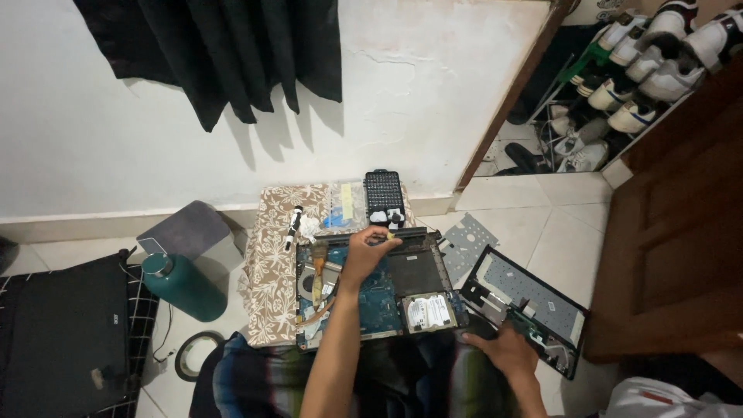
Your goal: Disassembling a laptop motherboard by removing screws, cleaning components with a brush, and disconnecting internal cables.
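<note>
An opened laptop base (418,271) lies on a small table with a flowered cloth (271,263); its blue circuit board (379,298) and silver hard drive (429,311) are exposed. My left hand (365,254) reaches across the board to the far hinge bar (348,238), fingertips pinched on a small pale piece there. My right hand (505,352) rests flat on the near corner of the removed keyboard panel (534,298), which leans beside the table at the right. What the left fingers pinch is too small to name.
A black bit case (385,193), clear plastic bag (344,205) and black-and-white screwdriver (292,224) lie at the table's far end. A metal plate (467,240), green bottle (182,286), tape roll (193,354) and black bag (62,333) are on the floor. A wooden door (681,232) stands right.
</note>
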